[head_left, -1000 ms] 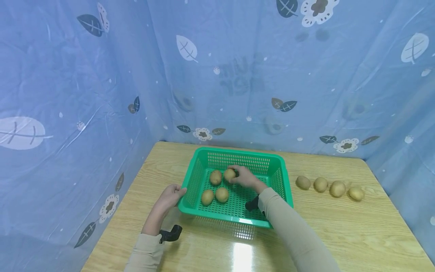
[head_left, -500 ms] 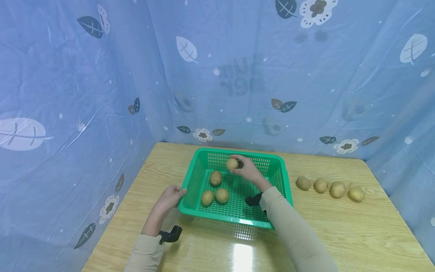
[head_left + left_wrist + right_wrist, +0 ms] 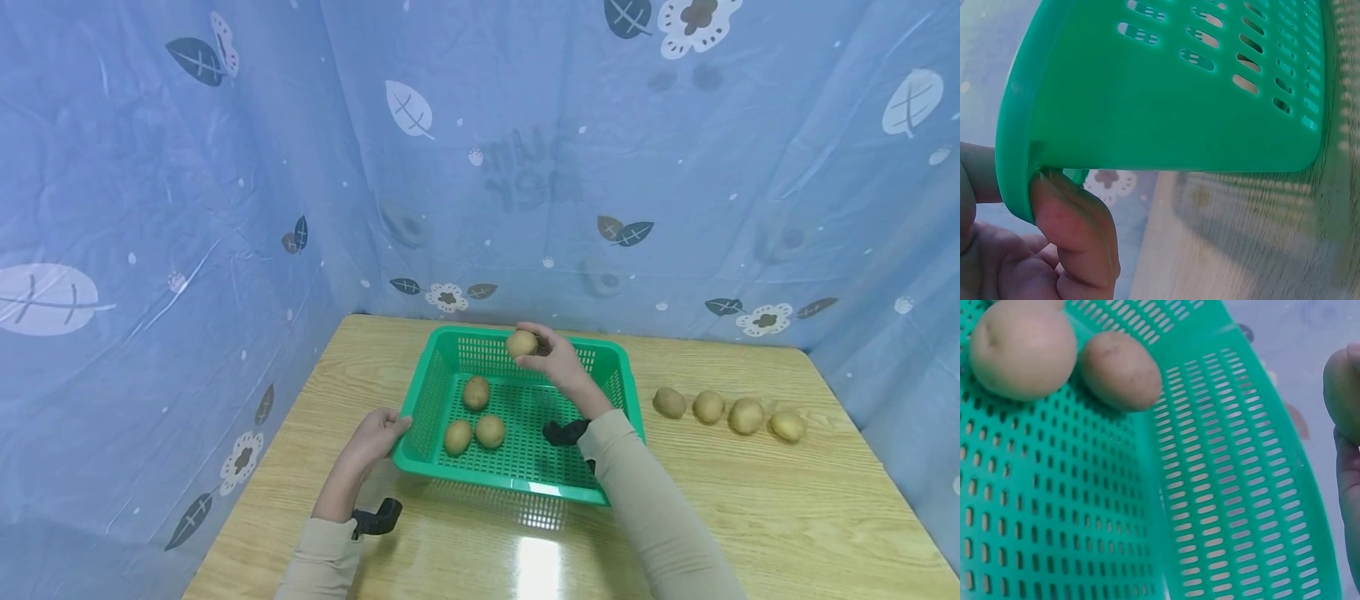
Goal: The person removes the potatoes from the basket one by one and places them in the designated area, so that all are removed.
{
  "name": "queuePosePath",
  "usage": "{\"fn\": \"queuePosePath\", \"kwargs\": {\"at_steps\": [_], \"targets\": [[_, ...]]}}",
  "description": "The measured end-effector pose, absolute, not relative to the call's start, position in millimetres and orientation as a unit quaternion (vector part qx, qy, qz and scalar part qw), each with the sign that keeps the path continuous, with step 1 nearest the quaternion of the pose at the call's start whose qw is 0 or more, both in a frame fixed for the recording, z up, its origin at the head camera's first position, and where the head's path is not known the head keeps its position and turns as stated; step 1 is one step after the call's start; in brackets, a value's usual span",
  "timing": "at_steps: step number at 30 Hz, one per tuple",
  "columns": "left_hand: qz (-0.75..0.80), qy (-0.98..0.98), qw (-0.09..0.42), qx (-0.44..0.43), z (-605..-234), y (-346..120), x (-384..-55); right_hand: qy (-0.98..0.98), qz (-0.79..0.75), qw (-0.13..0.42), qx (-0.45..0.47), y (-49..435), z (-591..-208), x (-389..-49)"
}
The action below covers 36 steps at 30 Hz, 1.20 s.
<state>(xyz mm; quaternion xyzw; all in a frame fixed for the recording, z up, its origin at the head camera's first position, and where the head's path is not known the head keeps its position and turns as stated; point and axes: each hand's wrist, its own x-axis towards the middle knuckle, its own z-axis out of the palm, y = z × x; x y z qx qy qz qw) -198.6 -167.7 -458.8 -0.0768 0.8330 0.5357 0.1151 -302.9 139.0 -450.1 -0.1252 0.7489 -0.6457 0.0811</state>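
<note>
A green slotted plastic basket (image 3: 517, 483) stands on the table. My left hand (image 3: 378, 437) grips its left rim near the front corner; in the left wrist view the fingers (image 3: 1075, 219) curl under the lip. Over the back part of the basket, my right hand (image 3: 561, 362) holds a potato (image 3: 521, 344) between thumb and fingers. At the right wrist view's edge, only part of that potato (image 3: 1342, 394) shows. Three potatoes lie on the basket floor: one farther back (image 3: 476, 392) and two side by side in front, a left potato (image 3: 457, 437) and a right potato (image 3: 490, 431).
Right of the basket, several potatoes (image 3: 708, 407) lie in a row on the wooden table (image 3: 750, 517). A blue patterned curtain (image 3: 487, 167) hangs behind the table and along its sides. Black wrist mounts (image 3: 378, 517) stick out from both forearms.
My right hand has lifted the potato from beside the rear one, off the basket floor, and moved it up and slightly right toward the back rim. The left hand stays on the rim.
</note>
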Motion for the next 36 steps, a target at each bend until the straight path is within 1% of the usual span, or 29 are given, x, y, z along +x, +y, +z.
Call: {"fn": "queuePosePath", "kwargs": {"at_steps": [6, 19, 28, 36], "targets": [[0.54, 0.83, 0.116, -0.076, -459.2, -168.1, -198.6, 0.728, -0.669, 0.079, -0.13, 143.4, -442.6, -301.2], [0.545, 0.827, 0.121, -0.07, -457.3, -169.0, -197.2, 0.688, -0.709, 0.05, -0.144, 161.9, -420.5, -286.9], [0.542, 0.827, 0.126, -0.077, -457.3, -170.3, -199.6, 0.687, -0.705, 0.006, -0.178, 183.4, -409.4, -272.8], [0.545, 0.825, 0.128, -0.073, -455.9, -170.3, -198.4, 0.709, -0.68, -0.037, -0.184, 210.9, -398.7, -253.4]]}}
